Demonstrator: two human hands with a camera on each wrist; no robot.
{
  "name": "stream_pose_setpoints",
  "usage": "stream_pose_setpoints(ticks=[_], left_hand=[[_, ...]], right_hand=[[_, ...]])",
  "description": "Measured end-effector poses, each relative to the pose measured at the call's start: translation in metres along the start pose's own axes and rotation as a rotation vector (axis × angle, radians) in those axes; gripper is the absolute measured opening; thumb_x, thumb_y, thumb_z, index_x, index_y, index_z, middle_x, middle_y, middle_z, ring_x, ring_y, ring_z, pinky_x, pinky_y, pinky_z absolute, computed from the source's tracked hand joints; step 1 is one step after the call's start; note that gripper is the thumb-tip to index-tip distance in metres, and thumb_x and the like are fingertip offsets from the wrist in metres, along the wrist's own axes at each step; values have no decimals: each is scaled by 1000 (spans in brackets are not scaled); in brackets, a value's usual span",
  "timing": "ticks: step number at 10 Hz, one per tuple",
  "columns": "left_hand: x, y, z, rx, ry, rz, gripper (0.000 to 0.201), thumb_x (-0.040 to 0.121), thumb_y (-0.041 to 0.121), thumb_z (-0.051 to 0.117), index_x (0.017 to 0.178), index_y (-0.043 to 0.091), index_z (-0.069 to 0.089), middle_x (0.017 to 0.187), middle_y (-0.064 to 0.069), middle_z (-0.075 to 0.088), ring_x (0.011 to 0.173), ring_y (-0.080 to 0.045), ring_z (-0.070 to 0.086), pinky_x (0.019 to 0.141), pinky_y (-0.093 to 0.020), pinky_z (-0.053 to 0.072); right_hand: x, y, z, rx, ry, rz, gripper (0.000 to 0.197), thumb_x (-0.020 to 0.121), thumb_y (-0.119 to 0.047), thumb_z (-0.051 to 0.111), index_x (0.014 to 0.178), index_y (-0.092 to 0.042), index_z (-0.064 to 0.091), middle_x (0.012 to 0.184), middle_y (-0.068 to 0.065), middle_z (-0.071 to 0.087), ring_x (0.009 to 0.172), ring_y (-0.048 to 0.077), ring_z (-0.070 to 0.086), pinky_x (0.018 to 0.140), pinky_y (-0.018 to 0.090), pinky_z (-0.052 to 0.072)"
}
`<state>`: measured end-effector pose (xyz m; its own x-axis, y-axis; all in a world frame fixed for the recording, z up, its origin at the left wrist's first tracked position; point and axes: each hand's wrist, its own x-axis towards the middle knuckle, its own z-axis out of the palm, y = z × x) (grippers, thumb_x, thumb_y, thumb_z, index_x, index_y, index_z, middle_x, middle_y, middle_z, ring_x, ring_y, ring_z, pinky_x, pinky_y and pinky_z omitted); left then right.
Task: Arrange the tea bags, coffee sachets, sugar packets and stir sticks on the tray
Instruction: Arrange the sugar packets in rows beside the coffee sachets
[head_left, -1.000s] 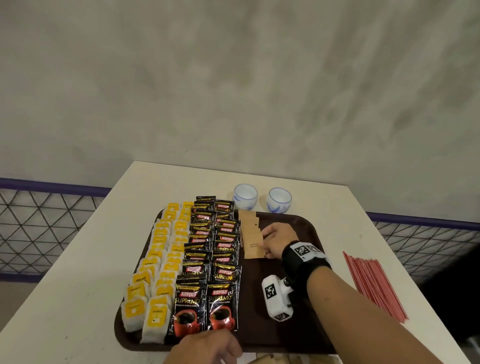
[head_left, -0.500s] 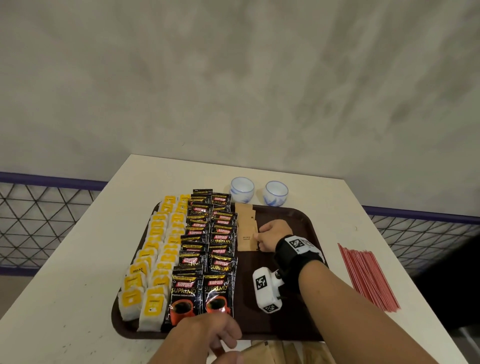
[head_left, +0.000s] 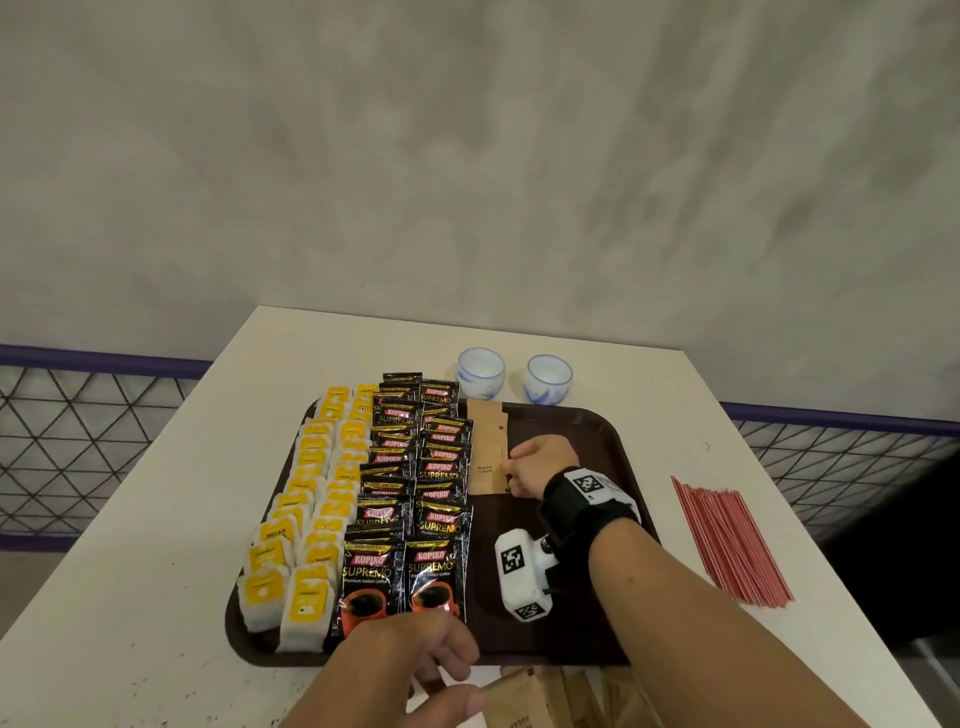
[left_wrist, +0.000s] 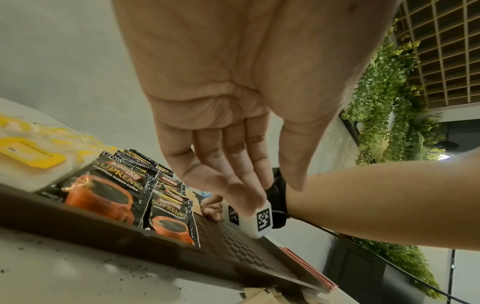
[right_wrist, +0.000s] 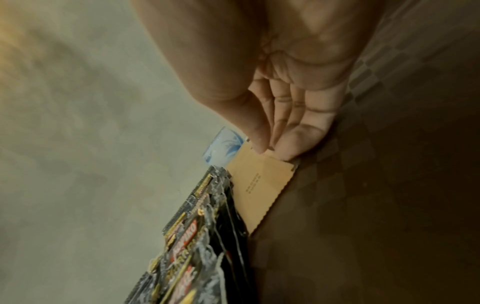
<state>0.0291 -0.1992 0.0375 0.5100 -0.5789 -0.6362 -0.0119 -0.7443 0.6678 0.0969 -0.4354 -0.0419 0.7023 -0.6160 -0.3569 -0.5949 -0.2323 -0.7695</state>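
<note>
A brown tray (head_left: 561, 431) carries rows of yellow tea bags (head_left: 317, 499) and two columns of black coffee sachets (head_left: 415, 483). Beside these lies a short row of brown sugar packets (head_left: 484, 457). My right hand (head_left: 511, 470) is on the tray and pinches the right edge of the nearest sugar packet (right_wrist: 262, 181) between thumb and fingertips (right_wrist: 293, 144). My left hand (head_left: 457, 686) hovers over the tray's front rim, fingers relaxed and holding nothing, just above a loose pile of sugar packets (head_left: 524, 701). Red stir sticks (head_left: 727, 540) lie on the table right of the tray.
Two small white-and-blue cups (head_left: 480, 371) (head_left: 549, 378) stand just behind the tray. The white table (head_left: 156, 519) ends close on all sides, with a mesh railing (head_left: 78, 441) beyond. The tray's right half is bare.
The view has tipped down, bringing the loose sugar packets into sight. My left hand has spread its thumb over them. The right hand has stayed at the sugar packet row.
</note>
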Motion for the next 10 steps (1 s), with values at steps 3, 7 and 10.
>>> stream_pose_setpoints(ticks=[3, 7, 10], left_hand=[[-8, -11, 52, 600, 117, 315, 56, 72, 55, 67, 119, 32, 48, 116, 10, 61, 105, -12, 59, 89, -30, 50], [8, -19, 88, 766, 96, 257, 55, 74, 37, 72, 117, 16, 47, 114, -1, 58, 105, -27, 58, 85, -35, 47], [16, -40, 74, 343, 162, 510, 7, 81, 28, 63, 77, 25, 58, 82, 11, 52, 74, -6, 53, 64, -17, 41]], right_hand=[[-126, -1, -68, -456, -166, -440, 11, 82, -33, 72, 87, -29, 63, 78, -9, 61, 67, 4, 56, 68, 21, 46], [-248, 118, -72, -956, -370, -357, 64, 84, -53, 58, 141, -38, 33, 144, -14, 34, 129, 13, 37, 109, 31, 32], [-243, 109, -40, -681, -262, -265, 43, 78, -35, 68, 118, -33, 50, 112, -20, 40, 108, 9, 37, 91, 21, 36]])
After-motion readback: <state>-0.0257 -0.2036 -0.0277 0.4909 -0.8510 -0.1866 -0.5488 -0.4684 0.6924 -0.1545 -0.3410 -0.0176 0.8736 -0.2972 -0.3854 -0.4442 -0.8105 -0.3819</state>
